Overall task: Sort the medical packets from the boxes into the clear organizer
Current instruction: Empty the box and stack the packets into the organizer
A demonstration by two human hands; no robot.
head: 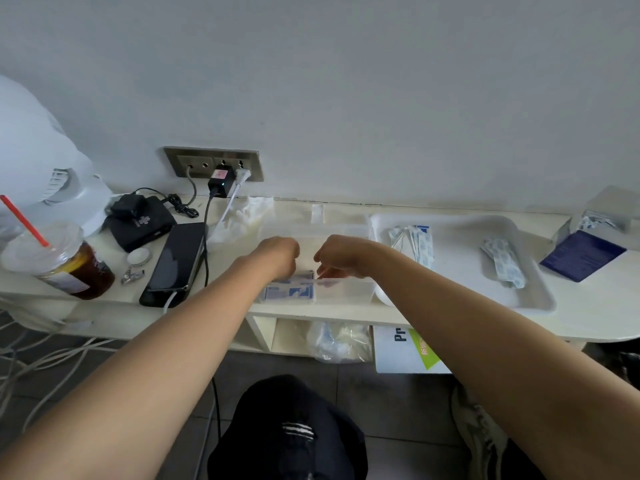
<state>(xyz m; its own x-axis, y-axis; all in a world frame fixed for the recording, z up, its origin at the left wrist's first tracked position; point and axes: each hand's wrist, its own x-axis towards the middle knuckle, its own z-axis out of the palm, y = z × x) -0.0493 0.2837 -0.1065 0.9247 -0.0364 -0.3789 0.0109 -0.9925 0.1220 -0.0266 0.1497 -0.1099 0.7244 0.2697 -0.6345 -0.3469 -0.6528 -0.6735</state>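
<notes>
Knuckles up, your left hand (277, 253) and right hand (341, 254) hover close together, not touching, over the clear organizer (346, 289). Their curled fingers hide whether either grips anything. Blue-printed packets (290, 292) lie in its near left compartment, just under your left hand, long axis left-right. Loose packets (417, 244) sit on the white tray (535, 294) to the right, nearer your right hand. Readable writing: only "Pr" on the carton (398, 355) below the worktop (588, 306); print on the blue box (581, 256) is too small.

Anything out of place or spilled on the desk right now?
Nothing spilled. The phone lies at the near edge of the desk, and the open box at far right has packets poking out.
</notes>
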